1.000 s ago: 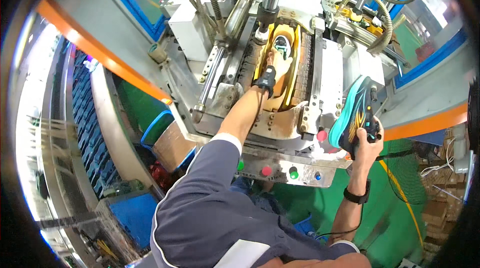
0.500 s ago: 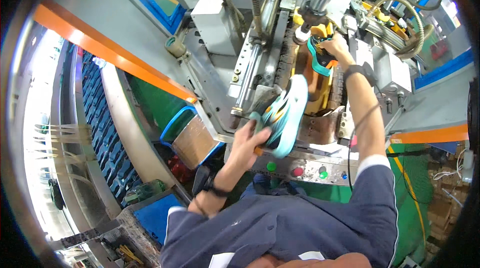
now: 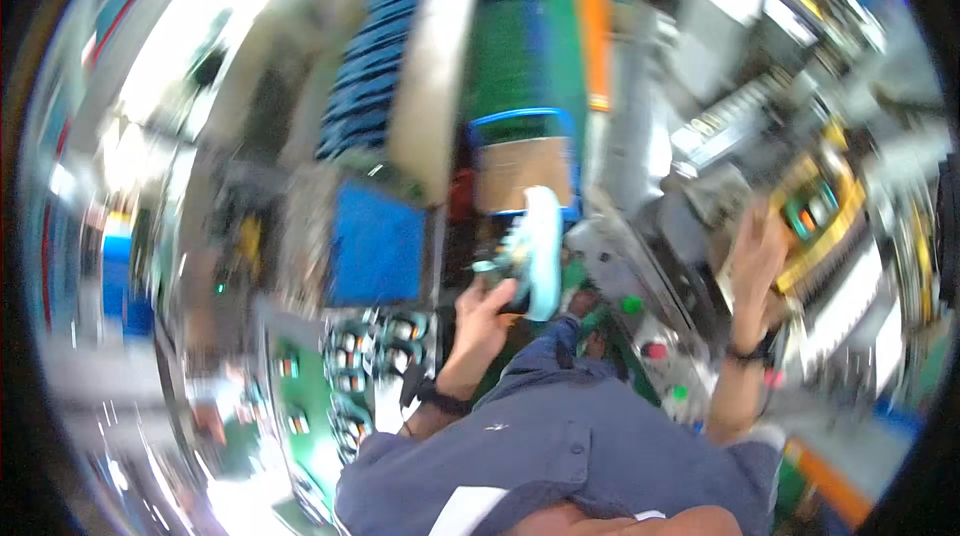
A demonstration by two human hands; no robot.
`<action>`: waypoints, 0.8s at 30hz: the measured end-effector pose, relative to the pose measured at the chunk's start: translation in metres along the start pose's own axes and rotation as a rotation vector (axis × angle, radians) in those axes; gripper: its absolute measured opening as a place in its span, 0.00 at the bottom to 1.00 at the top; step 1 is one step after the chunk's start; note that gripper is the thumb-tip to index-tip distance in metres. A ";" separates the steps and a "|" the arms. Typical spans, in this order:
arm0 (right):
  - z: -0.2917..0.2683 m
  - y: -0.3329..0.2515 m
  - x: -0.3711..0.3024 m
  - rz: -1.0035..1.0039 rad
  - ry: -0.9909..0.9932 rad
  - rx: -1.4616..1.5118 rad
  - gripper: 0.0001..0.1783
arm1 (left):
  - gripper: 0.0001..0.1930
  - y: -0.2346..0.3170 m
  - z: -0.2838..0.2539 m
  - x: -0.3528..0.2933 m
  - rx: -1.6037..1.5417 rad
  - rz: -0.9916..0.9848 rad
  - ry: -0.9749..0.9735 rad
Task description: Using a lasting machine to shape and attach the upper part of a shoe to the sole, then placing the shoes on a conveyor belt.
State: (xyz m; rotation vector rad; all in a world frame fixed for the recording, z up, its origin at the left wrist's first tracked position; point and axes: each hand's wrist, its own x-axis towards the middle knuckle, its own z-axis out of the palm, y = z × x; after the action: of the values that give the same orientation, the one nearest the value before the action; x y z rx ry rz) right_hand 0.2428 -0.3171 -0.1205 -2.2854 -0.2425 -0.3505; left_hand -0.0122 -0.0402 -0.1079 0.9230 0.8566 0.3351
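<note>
My left hand point(image 3: 484, 316) is closed around the heel end of a shoe point(image 3: 541, 256) with a pale turquoise sole and a darker upper. The shoe is held upright, its sole turned to the right, in front of my body. Off to the right, my right hand point(image 3: 757, 254) has its fingers stretched out, blurred, with nothing seen in it. Just beyond that hand, another shoe point(image 3: 812, 210), dark and teal with an orange patch, sits in the yellow-edged fixture point(image 3: 850, 198) of a machine. Motion blur hides its finer detail.
The machine's front panel point(image 3: 640, 324) carries green and red buttons. Ahead stands a blue-framed brown board point(image 3: 525, 171). To the left are a blue panel point(image 3: 376, 241), a blue ridged conveyor point(image 3: 372, 66) and several shoes point(image 3: 402, 336) by a green surface. An orange bar point(image 3: 590, 26) rises ahead.
My view has swung left. My right hand has let go of the shoe in the machine and drawn back from it. The left hand still holds its shoe, now more upright.
</note>
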 end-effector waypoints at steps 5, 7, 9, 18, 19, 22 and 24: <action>0.115 0.045 -0.135 -0.261 -0.300 -0.093 0.07 | 0.18 -0.039 -0.031 -0.037 0.002 -0.064 -0.095; 0.154 0.081 -0.152 -0.353 -0.394 -0.139 0.09 | 0.18 -0.046 -0.047 -0.056 -0.098 -0.036 -0.059; 0.167 0.093 -0.147 -0.389 -0.426 -0.045 0.10 | 0.18 -0.044 -0.061 -0.076 -0.070 0.004 0.075; 0.094 -0.187 -0.089 -0.573 -0.262 0.598 0.16 | 0.16 -0.027 -0.182 -0.129 -0.469 0.044 0.414; 0.072 -0.242 -0.090 -0.693 -0.270 0.767 0.16 | 0.15 -0.032 -0.204 -0.128 -0.507 0.078 0.454; 0.026 -0.394 -0.146 -1.076 -0.326 1.527 0.18 | 0.13 -0.027 -0.262 -0.138 -0.665 0.190 0.649; 0.003 -0.420 -0.172 -1.071 -0.715 1.604 0.23 | 0.13 -0.022 -0.310 -0.130 -0.679 0.243 0.723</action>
State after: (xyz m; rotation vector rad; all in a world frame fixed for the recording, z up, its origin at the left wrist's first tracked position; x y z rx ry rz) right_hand -0.0373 -0.0460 0.1114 -0.4404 -1.4653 0.1858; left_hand -0.3351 0.0436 -0.1575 0.2449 1.1736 1.1387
